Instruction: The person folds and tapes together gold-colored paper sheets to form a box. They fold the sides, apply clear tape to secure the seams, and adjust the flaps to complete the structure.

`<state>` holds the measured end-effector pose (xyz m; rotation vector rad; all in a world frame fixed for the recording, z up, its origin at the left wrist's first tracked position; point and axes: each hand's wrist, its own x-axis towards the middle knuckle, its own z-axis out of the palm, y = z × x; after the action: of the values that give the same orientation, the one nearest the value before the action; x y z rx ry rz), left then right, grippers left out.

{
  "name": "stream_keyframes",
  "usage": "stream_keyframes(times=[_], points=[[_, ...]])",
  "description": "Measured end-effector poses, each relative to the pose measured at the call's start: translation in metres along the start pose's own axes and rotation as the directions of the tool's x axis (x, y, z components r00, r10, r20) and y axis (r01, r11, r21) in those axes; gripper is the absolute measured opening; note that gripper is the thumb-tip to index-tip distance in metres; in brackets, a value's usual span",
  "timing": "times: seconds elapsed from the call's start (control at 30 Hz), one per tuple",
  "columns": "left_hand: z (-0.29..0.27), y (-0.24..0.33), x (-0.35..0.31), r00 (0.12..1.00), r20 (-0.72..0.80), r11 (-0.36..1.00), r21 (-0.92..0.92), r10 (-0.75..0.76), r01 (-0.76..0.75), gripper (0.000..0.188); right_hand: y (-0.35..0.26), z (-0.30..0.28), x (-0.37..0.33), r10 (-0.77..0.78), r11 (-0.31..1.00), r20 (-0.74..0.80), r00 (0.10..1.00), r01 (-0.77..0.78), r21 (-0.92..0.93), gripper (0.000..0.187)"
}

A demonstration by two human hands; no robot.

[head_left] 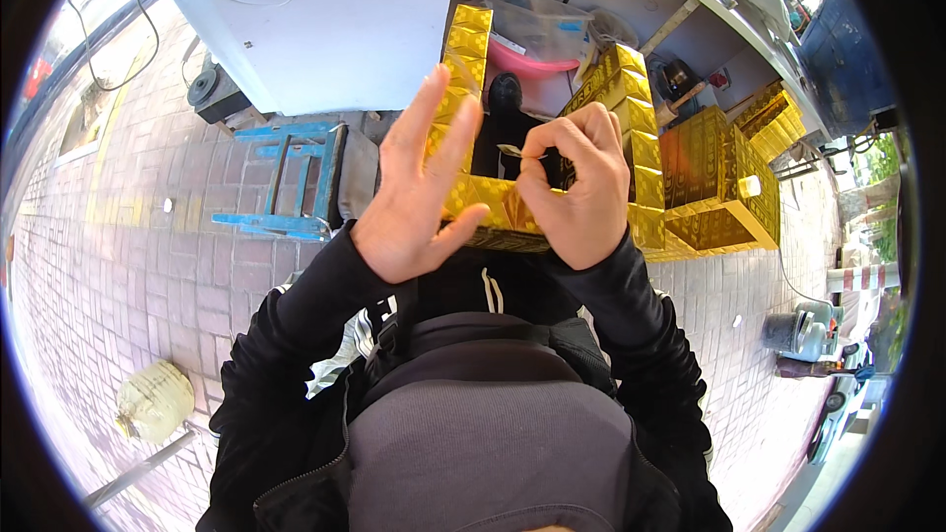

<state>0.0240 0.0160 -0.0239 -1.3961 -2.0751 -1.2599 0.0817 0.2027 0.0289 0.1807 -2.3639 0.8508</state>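
My left hand [419, 192] is raised with its fingers stretched and spread, and I see nothing held in it. My right hand [581, 187] has thumb and forefinger pinched together on a small thin strip [509, 151], whose material I cannot make out. Beneath both hands, shiny gold patterned folded pieces [468, 34] form a U-shaped frame over my lap. Its left arm runs behind my left fingers. The right arm [634, 113] of the frame stands beyond my right hand, and the hands partly cover the near side.
A gold patterned box [705, 163] stands at the right, with a small white item [751, 185] on it. Left are a blue stool frame [296, 182] and a white cabinet panel [325, 30]. Plastic bags [537, 25] and a pink item [527, 57] fill the shelf ahead.
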Motion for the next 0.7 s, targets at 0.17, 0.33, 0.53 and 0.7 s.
stream_keyframes(times=[0.17, 0.33, 0.53, 0.7], points=[[0.009, -0.002, -0.014, 0.984, 0.041, 0.944, -0.276, -0.176, 0.180, 0.105, -0.010, -0.020, -0.005, 0.340, 0.766, 0.277, 0.898, -0.436, 0.472, 0.003], [0.021, -0.007, -0.027, 0.986, -0.008, 0.941, -0.299, -0.169, 0.159, 0.120, -0.021, -0.034, -0.012, 0.257, -0.007, 0.835, 0.486, -0.863, 0.504, 0.030], [0.018, -0.010, -0.028, 0.986, -0.001, 0.947, -0.281, -0.165, 0.158, 0.130, -0.014, -0.026, -0.018, 0.177, -0.186, 0.902, 0.394, -0.886, 0.424, 0.028], [0.018, -0.008, -0.027, 0.990, -0.015, 0.962, -0.238, -0.141, 0.133, 0.129, -0.019, -0.025, -0.023, 0.291, 0.007, 0.875, 0.385, -0.916, 0.401, 0.034]])
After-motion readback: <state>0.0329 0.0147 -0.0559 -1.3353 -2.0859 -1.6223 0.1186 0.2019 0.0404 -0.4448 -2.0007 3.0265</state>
